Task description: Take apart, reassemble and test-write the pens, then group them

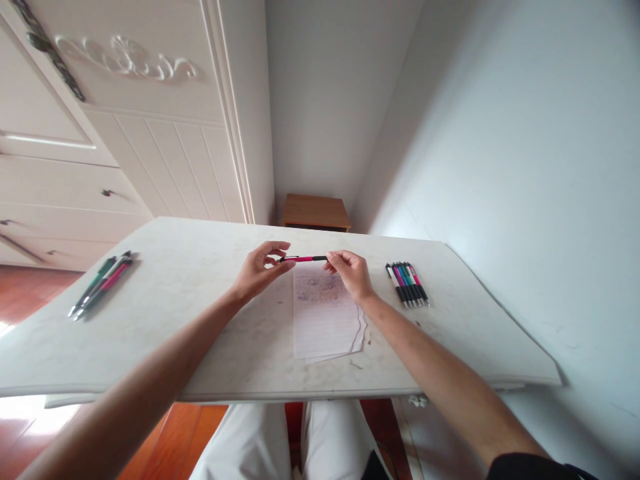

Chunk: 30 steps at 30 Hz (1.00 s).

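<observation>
A pink pen with a black grip lies level between my two hands, above the top of some paper. My left hand has its thumb and fingers around the clip end. At the other end, the fingertips of my right hand pinch the black grip side; the tip itself is hidden by them. Beneath the pen is lined paper with dense scribbles near its top and torn edges on its right side.
Several pens lie in a neat row right of the paper. A smaller group of pens rests on the left of the white table. A cabinet stands behind left, a wall at right, and a wooden box-shaped stand beyond the far edge.
</observation>
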### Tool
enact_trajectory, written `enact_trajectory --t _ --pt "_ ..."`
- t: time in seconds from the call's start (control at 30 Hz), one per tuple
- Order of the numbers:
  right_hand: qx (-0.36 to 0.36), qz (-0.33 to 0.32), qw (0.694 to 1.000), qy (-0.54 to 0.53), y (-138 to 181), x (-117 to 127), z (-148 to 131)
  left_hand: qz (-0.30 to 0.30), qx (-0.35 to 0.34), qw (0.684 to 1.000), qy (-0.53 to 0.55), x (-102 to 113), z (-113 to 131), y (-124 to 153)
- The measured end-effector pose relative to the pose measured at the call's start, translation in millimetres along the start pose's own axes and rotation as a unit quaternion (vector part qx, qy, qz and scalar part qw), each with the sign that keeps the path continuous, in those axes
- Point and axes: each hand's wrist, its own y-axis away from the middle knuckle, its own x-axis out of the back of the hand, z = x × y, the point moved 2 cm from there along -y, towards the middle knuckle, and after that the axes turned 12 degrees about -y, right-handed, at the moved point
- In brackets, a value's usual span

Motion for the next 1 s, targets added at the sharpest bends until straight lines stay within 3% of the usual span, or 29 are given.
enact_trajectory --t 0.23,0.57,0.83,1.0 --pt "0.002 0.000 1.000 -0.007 0.8 -0.8 -0.2 -0.047 0.028 0.997 -0.057 -2.7 -8.4 -2.3" --pt "0.011 0.007 1.000 -0.017 -0.4 0.0 -1.4 -0.012 -0.004 1.000 0.022 -0.3 -3.7 -1.3" --pt "0.017 -0.001 1.000 -0.005 2.2 -2.6 -4.9 -0.045 0.017 0.997 -0.059 -4.1 -12.3 -4.4" --pt "0.027 -0.005 1.000 -0.002 3.0 -2.9 -5.2 -0.014 0.011 0.999 -0.047 0.3 -6.0 -2.5"
